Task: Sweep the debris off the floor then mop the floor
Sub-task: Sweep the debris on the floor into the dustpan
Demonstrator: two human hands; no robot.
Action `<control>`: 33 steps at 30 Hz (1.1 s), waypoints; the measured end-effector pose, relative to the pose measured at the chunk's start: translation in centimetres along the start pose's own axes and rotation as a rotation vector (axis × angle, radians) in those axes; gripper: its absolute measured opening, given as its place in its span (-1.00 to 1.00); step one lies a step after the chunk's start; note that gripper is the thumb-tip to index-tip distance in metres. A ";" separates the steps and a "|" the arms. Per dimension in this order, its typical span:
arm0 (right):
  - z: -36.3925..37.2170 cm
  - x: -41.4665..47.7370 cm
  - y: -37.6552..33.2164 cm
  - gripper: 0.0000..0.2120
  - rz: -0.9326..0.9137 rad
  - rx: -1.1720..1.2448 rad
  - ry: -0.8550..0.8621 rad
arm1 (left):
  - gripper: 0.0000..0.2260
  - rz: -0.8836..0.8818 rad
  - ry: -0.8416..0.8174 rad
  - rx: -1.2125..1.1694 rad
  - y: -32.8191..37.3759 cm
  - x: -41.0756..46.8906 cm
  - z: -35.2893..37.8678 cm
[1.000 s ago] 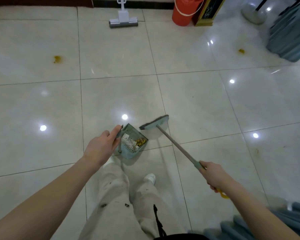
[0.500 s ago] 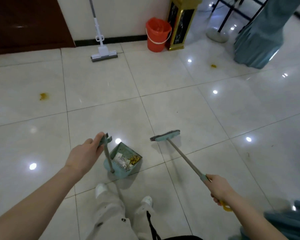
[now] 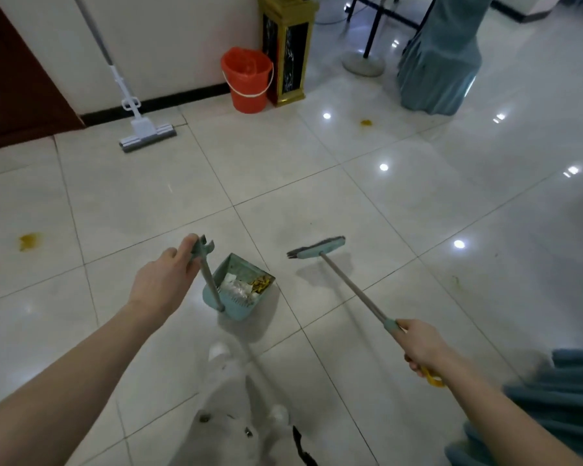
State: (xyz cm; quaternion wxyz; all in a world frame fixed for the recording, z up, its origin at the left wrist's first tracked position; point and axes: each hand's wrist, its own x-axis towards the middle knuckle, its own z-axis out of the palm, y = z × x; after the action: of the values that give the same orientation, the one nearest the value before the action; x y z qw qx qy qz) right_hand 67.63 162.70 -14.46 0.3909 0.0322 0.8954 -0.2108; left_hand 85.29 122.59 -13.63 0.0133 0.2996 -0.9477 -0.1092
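Note:
My left hand (image 3: pixel 164 279) pinches the top of the handle of a teal dustpan (image 3: pixel 238 290), which holds white scraps and yellow bits and hangs just above the tiles in front of my feet. My right hand (image 3: pixel 421 348) grips the end of a teal broom (image 3: pixel 317 248); its head is off to the right of the dustpan, apart from it. A white sponge mop (image 3: pixel 147 134) leans against the wall at the back left. Two yellow stains (image 3: pixel 29 240) (image 3: pixel 366 122) mark the floor.
A red bucket (image 3: pixel 248 80) stands by the wall beside a gold and black bin (image 3: pixel 288 45). A teal cloth-covered chair (image 3: pixel 438 58) is at the back right, another teal cloth (image 3: pixel 552 398) at the lower right. A dark door (image 3: pixel 11 79) is at the left.
The view has tilted up and moved toward the wall, showing more of the mop and bucket. Both hands keep their hold; the dustpan handle now stands more upright.

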 end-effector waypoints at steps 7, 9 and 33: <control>-2.7 7.1 -6.0 -0.69 0.060 0.097 0.051 | -0.74 0.042 0.030 -0.106 3.1 12.8 2.5; -3.5 9.4 -8.3 -0.71 0.088 0.121 0.067 | -0.72 0.093 -0.005 -0.115 4.4 16.7 3.3; -4.3 30.2 -24.9 -0.76 0.309 0.249 0.042 | -0.72 0.276 -0.227 -0.096 14.0 39.8 10.0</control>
State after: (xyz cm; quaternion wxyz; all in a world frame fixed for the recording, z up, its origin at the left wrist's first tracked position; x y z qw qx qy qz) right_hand 38.22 138.53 -24.62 0.3931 0.2220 0.8546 -0.2567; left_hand 43.80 113.03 -21.96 -0.0645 0.1513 -0.9690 -0.1845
